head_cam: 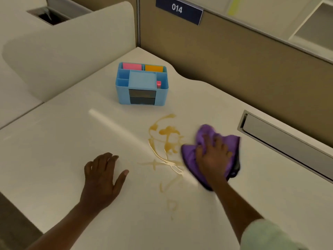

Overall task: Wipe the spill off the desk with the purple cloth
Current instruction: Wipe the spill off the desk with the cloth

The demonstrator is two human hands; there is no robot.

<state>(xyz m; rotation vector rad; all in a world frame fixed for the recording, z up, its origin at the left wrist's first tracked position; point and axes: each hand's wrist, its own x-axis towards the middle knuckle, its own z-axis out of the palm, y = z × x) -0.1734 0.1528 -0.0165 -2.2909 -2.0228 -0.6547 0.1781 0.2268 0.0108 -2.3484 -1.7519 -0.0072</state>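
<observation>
A brown liquid spill [166, 139] streaks the middle of the white desk [54, 150], with thin smeared trails running toward the near edge. The purple cloth [232, 143] lies bunched on the desk just right of the spill. My right hand [211, 157] presses down on the cloth with fingers curled into its folds. My left hand [103, 173] rests flat on the desk to the left of the spill, fingers spread, holding nothing.
A blue desk organiser [141, 84] with pink and orange notes stands behind the spill. A cable slot [281, 139] is recessed in the desk at the right. Tan partition walls [234, 60] enclose the back and right; a white divider [68, 49] stands at the left.
</observation>
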